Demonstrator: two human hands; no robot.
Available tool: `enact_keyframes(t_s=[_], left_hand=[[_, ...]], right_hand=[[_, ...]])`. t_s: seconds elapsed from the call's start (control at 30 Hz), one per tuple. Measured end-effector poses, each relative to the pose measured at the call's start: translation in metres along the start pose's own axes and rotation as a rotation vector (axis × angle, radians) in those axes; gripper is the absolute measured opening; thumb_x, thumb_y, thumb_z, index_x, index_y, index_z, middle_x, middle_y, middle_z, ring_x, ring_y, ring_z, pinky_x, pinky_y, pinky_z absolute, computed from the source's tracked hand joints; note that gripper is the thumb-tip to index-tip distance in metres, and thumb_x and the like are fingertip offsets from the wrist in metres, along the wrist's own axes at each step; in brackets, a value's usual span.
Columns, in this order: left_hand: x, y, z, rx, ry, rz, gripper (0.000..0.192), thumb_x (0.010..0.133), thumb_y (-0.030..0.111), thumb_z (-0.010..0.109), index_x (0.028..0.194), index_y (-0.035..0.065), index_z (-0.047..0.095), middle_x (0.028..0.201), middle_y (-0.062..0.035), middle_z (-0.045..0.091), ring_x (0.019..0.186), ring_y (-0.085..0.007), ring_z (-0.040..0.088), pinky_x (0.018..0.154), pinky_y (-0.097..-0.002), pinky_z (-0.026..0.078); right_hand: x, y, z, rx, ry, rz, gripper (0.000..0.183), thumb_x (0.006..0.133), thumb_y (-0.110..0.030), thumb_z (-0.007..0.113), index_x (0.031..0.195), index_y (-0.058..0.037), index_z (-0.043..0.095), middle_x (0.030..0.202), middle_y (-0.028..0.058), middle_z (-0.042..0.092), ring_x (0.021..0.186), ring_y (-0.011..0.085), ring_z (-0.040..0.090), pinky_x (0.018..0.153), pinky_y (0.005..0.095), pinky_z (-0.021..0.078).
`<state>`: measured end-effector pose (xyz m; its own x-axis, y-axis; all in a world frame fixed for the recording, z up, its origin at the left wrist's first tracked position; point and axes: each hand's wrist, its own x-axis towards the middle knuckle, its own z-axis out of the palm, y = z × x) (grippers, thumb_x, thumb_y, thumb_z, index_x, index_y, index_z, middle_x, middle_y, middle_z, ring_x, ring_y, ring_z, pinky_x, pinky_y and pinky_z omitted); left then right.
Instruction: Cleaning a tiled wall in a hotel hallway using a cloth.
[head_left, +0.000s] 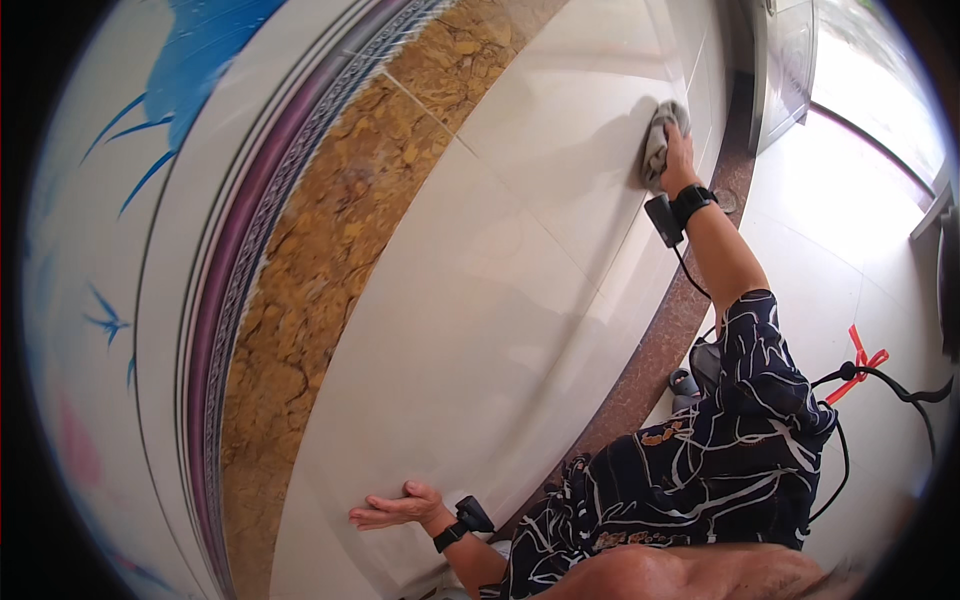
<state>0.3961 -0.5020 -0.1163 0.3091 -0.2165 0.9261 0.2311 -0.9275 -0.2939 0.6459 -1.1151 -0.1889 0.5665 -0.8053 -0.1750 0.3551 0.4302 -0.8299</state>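
My right hand (679, 159) presses a folded grey cloth (661, 146) against the glossy cream wall tiles (480, 300), high in the view. A black strap with a small device sits on that wrist. My left hand (401, 507) is at the lower middle, its fingers spread and holding nothing, beside the same tiles; whether it touches them is not clear. That wrist also bears a black strap and device.
A brown marbled tile band (322, 315) and a purple moulding (217, 300) run along the left, beside a blue painted wall. A reddish-brown stone border (637, 367) edges the floor. An open door (784, 75) stands upper right. A dark cable with a red ribbon (862, 364) hangs at right.
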Motion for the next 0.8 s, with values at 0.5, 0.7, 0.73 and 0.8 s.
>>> enact_keyframes(t_s=[0.5, 0.7, 0.73, 0.8], left_hand=[[0.038, -0.028, -0.055, -0.020, -0.055, 0.008, 0.064, 0.093, 0.043, 0.028, 0.140, 0.0018, 0.017, 0.147, -0.0251, 0.008, 0.135, -0.0425, 0.009, 0.105, -0.0592, 0.006], [0.037, -0.032, -0.044, -0.015, -0.004, -0.019, 0.063, 0.094, 0.044, 0.026, 0.140, 0.0020, 0.017, 0.146, -0.0249, 0.009, 0.135, -0.0418, 0.010, 0.105, -0.0591, 0.006], [0.037, -0.033, -0.042, -0.010, 0.007, -0.013, 0.064, 0.094, 0.045, 0.026, 0.140, 0.0020, 0.017, 0.146, -0.0248, 0.010, 0.135, -0.0419, 0.010, 0.105, -0.0589, 0.007], [0.034, -0.037, -0.039, 0.004, 0.018, -0.019, 0.064, 0.094, 0.045, 0.026, 0.140, 0.0020, 0.018, 0.146, -0.0247, 0.010, 0.135, -0.0420, 0.011, 0.105, -0.0588, 0.007]], right_hand=[[-0.070, 0.166, -0.110, -0.224, 0.363, 0.202, 0.044, 0.082, -0.024, 0.048, 0.119, -0.0003, 0.040, 0.120, 0.0235, 0.048, 0.110, 0.0369, 0.046, 0.092, 0.0422, 0.0375], [-0.251, 0.208, -0.119, -0.366, 0.293, 0.660, 0.049, 0.085, -0.043, 0.044, 0.118, -0.0076, 0.048, 0.120, 0.0129, 0.052, 0.111, 0.0288, 0.047, 0.093, 0.0413, 0.0384], [-0.273, 0.210, -0.117, -0.304, 0.260, 0.850, 0.051, 0.085, -0.047, 0.043, 0.118, -0.0088, 0.049, 0.120, 0.0112, 0.052, 0.111, 0.0275, 0.048, 0.093, 0.0412, 0.0386], [-0.299, 0.203, -0.110, -0.210, 0.127, 0.940, 0.054, 0.086, -0.053, 0.042, 0.118, -0.0112, 0.052, 0.121, 0.0076, 0.053, 0.112, 0.0248, 0.048, 0.093, 0.0409, 0.0389]])
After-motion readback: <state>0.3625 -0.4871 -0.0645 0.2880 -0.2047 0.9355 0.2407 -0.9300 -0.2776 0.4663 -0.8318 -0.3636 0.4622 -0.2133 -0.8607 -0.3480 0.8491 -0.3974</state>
